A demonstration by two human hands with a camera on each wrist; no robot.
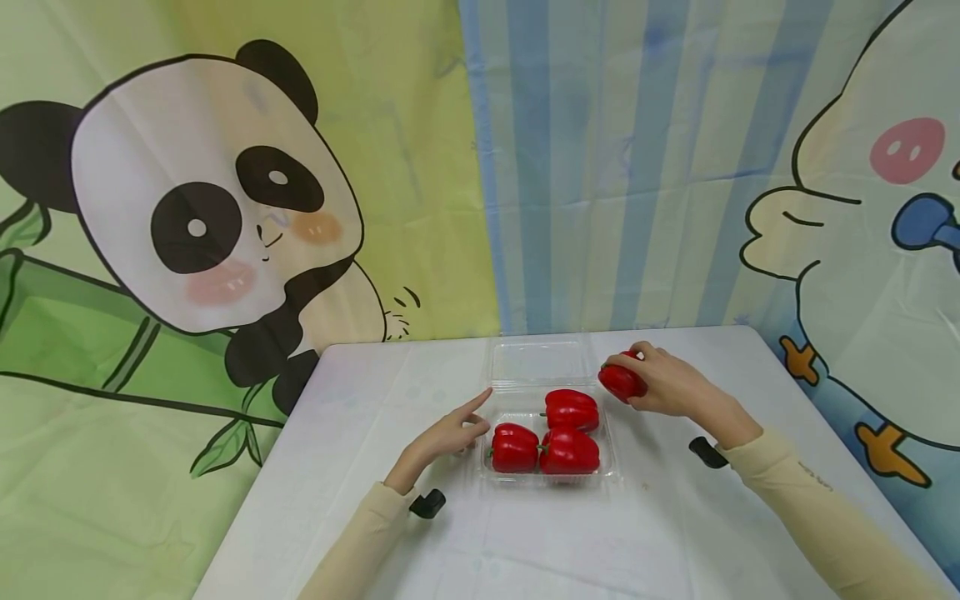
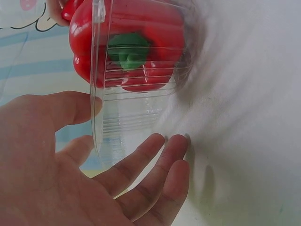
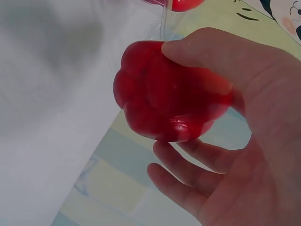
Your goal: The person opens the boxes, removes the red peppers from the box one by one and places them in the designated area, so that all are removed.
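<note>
My right hand (image 1: 672, 385) grips a red bell pepper (image 1: 621, 382) above the table, to the right of a clear plastic container (image 1: 608, 446). In the right wrist view the thumb lies on top of this pepper (image 3: 164, 94) and fingertips are under it. Three more red bell peppers lie in the container: one front left (image 1: 514, 448), one front right (image 1: 570, 452), one behind (image 1: 572, 409). At the container's left side is my left hand (image 1: 450, 432), index finger extended. Its thumb touches the clear rim in the left wrist view, and the other fingers are loosely bent beside the wall.
The container's clear lid (image 1: 540, 363) lies folded back toward the table's far edge. A white cloth covers the table (image 1: 360, 450). Behind it hangs a printed curtain (image 1: 585, 167) with a panda and stripes. Black wrist devices sit by both sleeves.
</note>
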